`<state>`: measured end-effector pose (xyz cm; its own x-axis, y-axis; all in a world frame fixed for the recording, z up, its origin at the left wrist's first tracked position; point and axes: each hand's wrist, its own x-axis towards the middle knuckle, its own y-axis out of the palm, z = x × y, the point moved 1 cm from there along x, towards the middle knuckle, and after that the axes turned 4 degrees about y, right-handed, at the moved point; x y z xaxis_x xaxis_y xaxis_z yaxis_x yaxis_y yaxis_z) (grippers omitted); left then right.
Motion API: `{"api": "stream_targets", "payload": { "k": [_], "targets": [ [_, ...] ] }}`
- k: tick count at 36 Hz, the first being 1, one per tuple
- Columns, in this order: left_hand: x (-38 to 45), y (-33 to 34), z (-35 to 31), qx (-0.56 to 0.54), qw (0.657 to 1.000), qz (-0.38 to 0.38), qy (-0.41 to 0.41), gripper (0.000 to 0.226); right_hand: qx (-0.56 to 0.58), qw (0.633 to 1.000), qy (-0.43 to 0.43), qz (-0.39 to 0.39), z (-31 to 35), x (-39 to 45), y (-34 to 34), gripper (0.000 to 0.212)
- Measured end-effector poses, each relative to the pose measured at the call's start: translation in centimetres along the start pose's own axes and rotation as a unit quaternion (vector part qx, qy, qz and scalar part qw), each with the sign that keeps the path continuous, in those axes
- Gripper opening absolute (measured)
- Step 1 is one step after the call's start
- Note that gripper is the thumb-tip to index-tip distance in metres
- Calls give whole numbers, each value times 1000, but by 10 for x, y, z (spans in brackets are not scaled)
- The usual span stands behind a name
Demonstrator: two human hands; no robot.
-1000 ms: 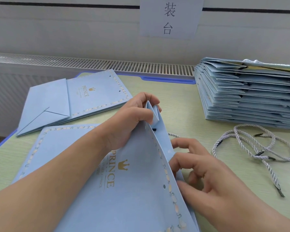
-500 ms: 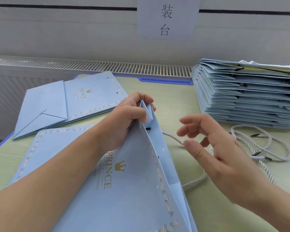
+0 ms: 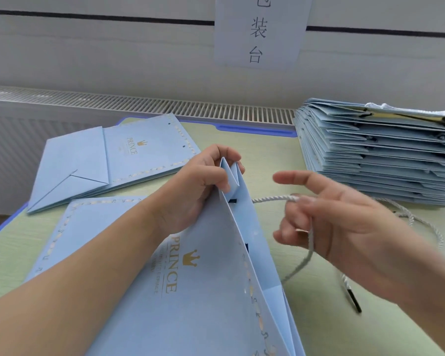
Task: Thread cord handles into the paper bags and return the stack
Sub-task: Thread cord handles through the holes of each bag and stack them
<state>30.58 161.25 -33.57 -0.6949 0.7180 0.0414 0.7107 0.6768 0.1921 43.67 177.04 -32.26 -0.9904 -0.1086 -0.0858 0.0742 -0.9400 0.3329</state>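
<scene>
1. The left hand (image 3: 198, 186) pinches the folded top edge of the light blue paper bag (image 3: 195, 291), propping it up off the bench (image 3: 319, 330).
2. Just right of the bag, the right hand (image 3: 344, 227) holds a white cord handle (image 3: 270, 199) that runs from the bag's upper edge, fingers curled round it, forefinger extended.
3. Farther right of the bag lies a tall stack of bags (image 3: 380, 155); behind the bag's left side lie flat bags (image 3: 113, 160).

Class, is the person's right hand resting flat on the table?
No: the right hand is raised, its fingers pinching the white cord.
</scene>
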Motion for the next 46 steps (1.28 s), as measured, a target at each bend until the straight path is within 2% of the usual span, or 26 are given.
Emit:
{"api": "stream_targets", "payload": {
  "k": [2, 5, 10, 14, 18, 21, 24, 26, 27, 30, 32, 33, 35, 38, 40, 44, 46],
  "targets": [
    [0, 0, 1, 2, 1000, 2, -3, 46, 79, 996, 6, 49, 11, -4, -12, 54],
    [1, -2, 2, 0, 1000, 6, -6, 47, 82, 995, 7, 48, 22, -8, -31, 59],
    [1, 1, 4, 11, 1000, 11, -4, 46, -31, 998, 48, -19, 27, -11, -42, 65],
    [2, 1, 6, 18, 1000, 7, -9, 45, -129, 987, 60, -78, 30, -13, -35, 45],
    [3, 1, 8, 46, 999, 4, -11, 42, -176, 976, 50, -116, 31, -14, -26, 39],
    [3, 2, 14, 123, 992, 11, -2, 55, -241, 960, 35, -136, 26, -13, -19, 37],
    [2, 7, 17, 245, 969, 16, 17, 59, -355, 924, 24, -140, 19, -9, -11, 41],
    [2, 12, 14, 286, 957, 17, 33, 57, -428, 893, 11, -137, 17, -6, -6, 47],
    [2, 14, 10, 296, 954, 15, 42, 58, -476, 869, 4, -135, 17, -5, -3, 53],
    [0, 19, -8, 301, 950, -8, 83, 60, -644, 755, -17, -120, 25, -7, 13, 80],
    [-2, 23, -25, 309, 945, -17, 110, 58, -684, 722, -17, -105, 32, -10, 27, 83],
    [-4, 26, -34, 322, 938, -22, 125, 55, -682, 726, -9, -95, 36, -11, 34, 76],
    [-7, 33, -54, 358, 919, -39, 163, 47, -637, 768, -3, -62, 41, -11, 41, 49],
    [-17, 44, -87, 401, 881, -84, 235, 44, -479, 878, -3, -10, 51, -13, 49, 11],
    [-29, 53, -111, 435, 843, -124, 292, 43, -389, 921, -23, 2, 62, -18, 53, 14],
    [-63, 77, -153, 499, 756, -154, 395, 43, -404, 901, -158, -23, 84, -21, 54, 11],
    [-80, 88, -166, 541, 709, -150, 426, 41, -440, 870, -217, -57, 91, -21, 53, 14]
  ]
}}
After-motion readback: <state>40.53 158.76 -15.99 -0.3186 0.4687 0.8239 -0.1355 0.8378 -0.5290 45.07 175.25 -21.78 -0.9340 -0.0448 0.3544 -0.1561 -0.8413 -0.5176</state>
